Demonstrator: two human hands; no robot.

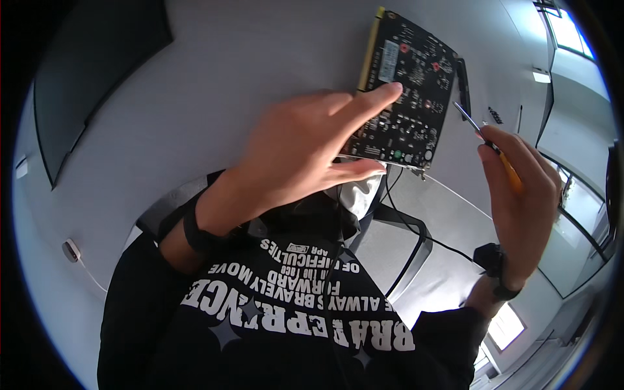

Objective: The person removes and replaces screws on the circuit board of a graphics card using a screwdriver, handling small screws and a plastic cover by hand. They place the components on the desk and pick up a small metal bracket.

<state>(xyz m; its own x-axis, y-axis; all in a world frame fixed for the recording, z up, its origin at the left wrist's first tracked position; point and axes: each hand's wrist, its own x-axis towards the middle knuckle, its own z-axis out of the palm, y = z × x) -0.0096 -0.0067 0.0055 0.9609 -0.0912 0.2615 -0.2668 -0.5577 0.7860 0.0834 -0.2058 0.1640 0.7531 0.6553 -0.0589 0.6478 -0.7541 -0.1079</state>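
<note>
A black graphics card [416, 97] lies on the grey table with its component side up, a gold-edged connector strip along its left and a metal bracket at the near edge. My left hand [299, 143] grips its near left corner, index finger stretched over the board and thumb by the near edge; the other fingers are partly hidden. In my right hand [523, 175] is a screwdriver [511, 174] with an orange-yellow handle. Its metal shaft points up and left, the tip close to the card's right edge and apparently apart from it.
A long black piece [463, 88] lies along the card's right side. Small dark parts [495, 116] and a thin rod [520, 118] lie farther right. A large dark panel [97, 71] stands far left, and a small white device [71, 250] with a cable lies at left.
</note>
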